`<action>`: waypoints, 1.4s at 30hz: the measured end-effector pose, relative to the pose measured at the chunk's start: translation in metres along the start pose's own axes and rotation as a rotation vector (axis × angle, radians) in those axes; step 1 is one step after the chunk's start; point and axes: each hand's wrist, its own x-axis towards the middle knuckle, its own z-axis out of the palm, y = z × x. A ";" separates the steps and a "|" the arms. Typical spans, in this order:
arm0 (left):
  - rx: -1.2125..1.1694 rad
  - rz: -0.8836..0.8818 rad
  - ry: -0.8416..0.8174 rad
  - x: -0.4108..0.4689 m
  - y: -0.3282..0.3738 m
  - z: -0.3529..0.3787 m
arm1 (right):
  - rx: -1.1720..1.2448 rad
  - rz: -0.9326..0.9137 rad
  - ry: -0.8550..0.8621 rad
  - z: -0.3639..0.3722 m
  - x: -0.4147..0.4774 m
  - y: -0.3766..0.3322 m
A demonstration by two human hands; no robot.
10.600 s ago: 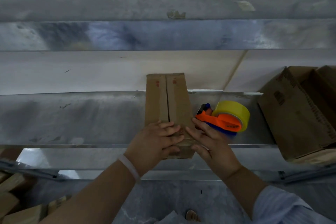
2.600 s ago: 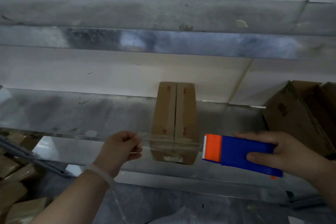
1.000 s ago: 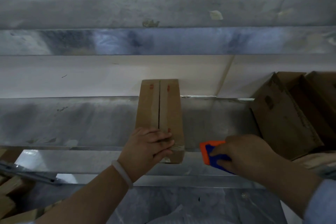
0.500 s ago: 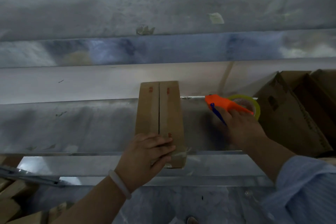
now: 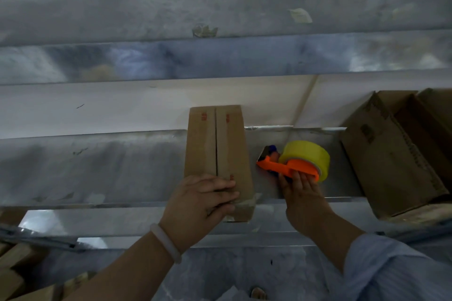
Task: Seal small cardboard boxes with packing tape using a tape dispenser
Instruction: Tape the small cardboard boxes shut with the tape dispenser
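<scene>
Pressing straight-fingered, the left hand (image 5: 203, 200) pins the probably light, stiff cardboard box (image 5: 230, 149) on the shelf (image 5: 97, 168), best gripped by its sides; the right hand (image 5: 303, 193) touches the tape dispenser (image 5: 293, 169), grip unclear

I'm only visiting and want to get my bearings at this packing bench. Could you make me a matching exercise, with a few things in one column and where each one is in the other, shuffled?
Things
1. small cardboard box
2. yellow tape roll
3. white bracelet
4. big brown carton

Places
A. around the left wrist
B. mounted on the orange tape dispenser, which the right hand grips
C. at the far right of the metal shelf
D. under the fingers of the left hand

Pairs: 1-D, 2-B, 3-A, 4-C
</scene>
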 end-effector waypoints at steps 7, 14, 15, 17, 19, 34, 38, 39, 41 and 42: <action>0.008 0.002 -0.009 -0.001 0.001 0.000 | 1.692 -0.015 0.236 -0.041 -0.036 -0.060; 0.011 0.027 -0.034 -0.001 -0.003 0.003 | 1.854 -0.034 0.267 -0.028 -0.033 -0.107; 0.013 0.023 -0.037 -0.001 -0.002 0.003 | 1.879 -0.025 0.241 -0.025 -0.032 -0.106; 0.019 0.011 -0.048 -0.001 -0.002 0.003 | 1.896 -0.001 0.228 -0.021 -0.029 -0.104; 0.011 -0.007 -0.065 0.000 -0.002 0.002 | 1.918 -0.014 0.233 -0.019 -0.026 -0.103; 0.028 0.153 -0.032 -0.002 -0.011 -0.004 | 0.729 -0.480 0.801 -0.027 -0.026 -0.054; 0.217 0.275 -0.106 -0.008 -0.039 -0.021 | 0.608 -0.523 0.787 -0.031 -0.019 -0.042; 0.252 0.272 -0.139 -0.013 -0.045 -0.024 | 0.596 -0.532 0.768 -0.030 -0.019 -0.040; 0.291 0.260 -0.216 -0.021 -0.051 -0.026 | 0.581 -0.554 0.735 -0.030 -0.019 -0.038; 0.295 0.253 -0.248 -0.023 -0.052 -0.026 | 0.584 -0.563 0.718 -0.031 -0.019 -0.038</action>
